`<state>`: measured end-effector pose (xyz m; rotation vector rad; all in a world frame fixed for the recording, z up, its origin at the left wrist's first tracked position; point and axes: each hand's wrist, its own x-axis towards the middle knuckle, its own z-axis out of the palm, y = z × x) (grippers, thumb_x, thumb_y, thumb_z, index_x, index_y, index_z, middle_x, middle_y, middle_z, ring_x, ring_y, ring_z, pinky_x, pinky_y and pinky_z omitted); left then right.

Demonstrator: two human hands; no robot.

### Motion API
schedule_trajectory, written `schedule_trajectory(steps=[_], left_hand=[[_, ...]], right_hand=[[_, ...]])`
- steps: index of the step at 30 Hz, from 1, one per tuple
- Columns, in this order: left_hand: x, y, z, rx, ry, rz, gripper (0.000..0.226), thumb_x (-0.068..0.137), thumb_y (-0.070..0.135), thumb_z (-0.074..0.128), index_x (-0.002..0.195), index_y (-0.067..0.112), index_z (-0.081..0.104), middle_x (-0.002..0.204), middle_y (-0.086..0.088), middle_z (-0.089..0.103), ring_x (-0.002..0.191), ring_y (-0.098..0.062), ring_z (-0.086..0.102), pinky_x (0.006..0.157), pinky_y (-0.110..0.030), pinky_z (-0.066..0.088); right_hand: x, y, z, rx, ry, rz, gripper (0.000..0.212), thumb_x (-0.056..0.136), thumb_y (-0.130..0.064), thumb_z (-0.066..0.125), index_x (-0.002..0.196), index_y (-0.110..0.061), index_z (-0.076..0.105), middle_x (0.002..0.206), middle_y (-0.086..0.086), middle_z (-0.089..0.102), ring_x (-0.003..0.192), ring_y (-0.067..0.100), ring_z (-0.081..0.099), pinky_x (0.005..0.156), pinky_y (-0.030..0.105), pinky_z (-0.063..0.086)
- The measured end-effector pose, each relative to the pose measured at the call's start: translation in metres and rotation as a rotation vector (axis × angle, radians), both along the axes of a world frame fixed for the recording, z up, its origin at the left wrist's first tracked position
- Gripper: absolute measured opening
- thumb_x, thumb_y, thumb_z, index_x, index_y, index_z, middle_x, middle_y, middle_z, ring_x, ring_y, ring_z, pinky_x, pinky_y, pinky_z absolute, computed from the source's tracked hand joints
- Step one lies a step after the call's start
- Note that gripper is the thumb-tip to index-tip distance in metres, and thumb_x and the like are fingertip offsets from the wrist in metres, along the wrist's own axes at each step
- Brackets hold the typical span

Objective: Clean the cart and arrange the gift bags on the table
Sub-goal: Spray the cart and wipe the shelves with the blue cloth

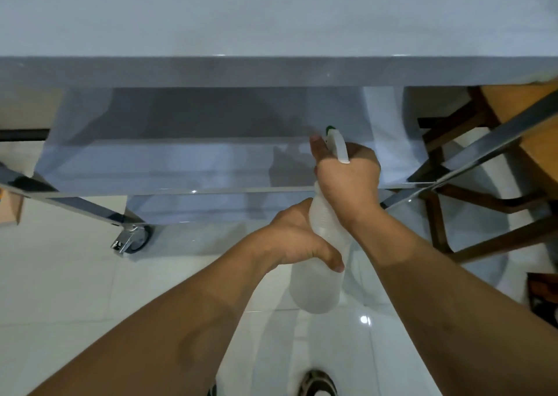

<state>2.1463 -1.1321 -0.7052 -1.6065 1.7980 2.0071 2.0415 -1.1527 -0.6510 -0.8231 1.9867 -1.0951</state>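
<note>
Steadying the white spray bottle (320, 271) low with my left hand (297, 241) wrapped round its body, I'm gripping its trigger head with my right hand (347, 181), nozzle aiming at the steel cart (181, 166) shelf beyond, presumably for wetting before wiping

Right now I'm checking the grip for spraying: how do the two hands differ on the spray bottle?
The right hand sits high, wrapped round the neck of the spray bottle at its white trigger head; the left hand sits lower, round the bottle's translucent body. The right forefinger reaches forward beside the nozzle; the left thumb lies across the front of the body. Both grip the same bottle, held in front of the cart.
</note>
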Motion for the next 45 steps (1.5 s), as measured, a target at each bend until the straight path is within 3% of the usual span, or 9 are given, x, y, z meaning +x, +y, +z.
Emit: schedule_trajectory(steps=[3, 9, 20, 27, 31, 34, 39, 42, 45], left_hand=[[-0.023, 0.0, 0.0, -0.001, -0.006, -0.044, 0.087, 0.045, 0.03, 0.097, 0.119, 0.042, 0.054, 0.11, 0.01, 0.068, 0.106, -0.02, 0.063, 0.091, -0.047, 0.058], [-0.07, 0.007, -0.005, -0.001, -0.035, -0.119, 0.091, 0.044, 0.035, 0.097, 0.121, 0.047, 0.051, 0.111, 0.012, 0.066, 0.106, -0.02, 0.062, 0.089, -0.046, 0.058], [-0.106, 0.033, -0.03, 0.037, -0.073, -0.105, 0.095, 0.05, 0.032, 0.097, 0.127, 0.046, 0.045, 0.117, 0.01, 0.062, 0.111, -0.023, 0.059, 0.096, -0.05, 0.055], [-0.089, 0.043, -0.041, -0.003, -0.14, -0.169, 0.103, 0.054, 0.032, 0.097, 0.136, 0.046, 0.036, 0.125, 0.01, 0.057, 0.114, -0.023, 0.056, 0.095, -0.043, 0.054], [-0.067, 0.059, -0.053, 0.024, -0.163, -0.208, 0.105, 0.056, 0.029, 0.097, 0.14, 0.044, 0.035, 0.127, 0.01, 0.056, 0.115, -0.021, 0.054, 0.099, -0.045, 0.053], [-0.049, 0.078, -0.073, 0.097, -0.185, -0.177, 0.1, 0.052, 0.032, 0.095, 0.134, 0.044, 0.039, 0.121, 0.013, 0.057, 0.111, -0.018, 0.055, 0.095, -0.043, 0.055], [-0.033, 0.081, -0.109, 0.156, -0.206, -0.136, 0.092, 0.052, 0.033, 0.095, 0.128, 0.04, 0.045, 0.114, 0.014, 0.06, 0.107, -0.015, 0.057, 0.093, -0.041, 0.056], [-0.033, 0.07, -0.131, 0.126, -0.223, -0.122, 0.089, 0.054, 0.03, 0.096, 0.127, 0.038, 0.045, 0.113, 0.011, 0.06, 0.106, -0.018, 0.058, 0.093, -0.042, 0.056], [-0.035, 0.061, -0.154, 0.101, -0.225, -0.104, 0.088, 0.056, 0.028, 0.096, 0.128, 0.035, 0.045, 0.117, 0.006, 0.06, 0.11, -0.023, 0.057, 0.096, -0.045, 0.055]], right_hand=[[-0.026, 0.004, 0.0, -0.008, 0.025, 0.003, 0.038, 0.093, -0.047, 0.067, 0.08, -0.012, 0.066, 0.075, 0.009, 0.069, 0.072, 0.024, 0.066, 0.072, 0.037, 0.055], [-0.073, 0.02, -0.009, -0.056, 0.052, -0.118, 0.036, 0.092, -0.043, 0.07, 0.071, -0.014, 0.065, 0.07, 0.009, 0.068, 0.069, 0.026, 0.068, 0.072, 0.043, 0.059], [-0.105, 0.042, -0.02, 0.003, 0.014, 0.012, 0.03, 0.092, -0.044, 0.069, 0.071, -0.027, 0.054, 0.071, 0.0, 0.061, 0.065, 0.014, 0.059, 0.058, 0.024, 0.048], [-0.088, 0.058, -0.043, -0.012, 0.035, -0.107, 0.033, 0.092, -0.041, 0.07, 0.066, -0.025, 0.056, 0.07, 0.006, 0.067, 0.066, 0.022, 0.067, 0.06, 0.029, 0.055], [-0.07, 0.081, -0.064, -0.047, -0.028, -0.053, 0.022, 0.092, -0.032, 0.072, 0.075, -0.03, 0.058, 0.062, -0.018, 0.062, 0.065, -0.005, 0.062, 0.053, 0.009, 0.048], [-0.055, 0.093, -0.092, 0.005, -0.072, -0.036, 0.021, 0.093, -0.029, 0.072, 0.074, -0.026, 0.062, 0.059, -0.011, 0.058, 0.059, -0.001, 0.059, 0.051, 0.011, 0.046], [-0.04, 0.085, -0.143, 0.119, -0.113, -0.089, 0.033, 0.094, -0.032, 0.071, 0.081, -0.002, 0.067, 0.073, 0.017, 0.066, 0.065, 0.025, 0.063, 0.066, 0.039, 0.055], [-0.038, 0.075, -0.166, 0.101, -0.132, -0.109, 0.034, 0.096, -0.036, 0.066, 0.086, -0.004, 0.07, 0.084, 0.019, 0.07, 0.066, 0.02, 0.06, 0.065, 0.03, 0.051], [-0.037, 0.065, -0.187, 0.075, -0.119, -0.103, 0.035, 0.098, -0.039, 0.063, 0.088, -0.006, 0.068, 0.087, 0.018, 0.07, 0.072, 0.026, 0.064, 0.069, 0.033, 0.054]])
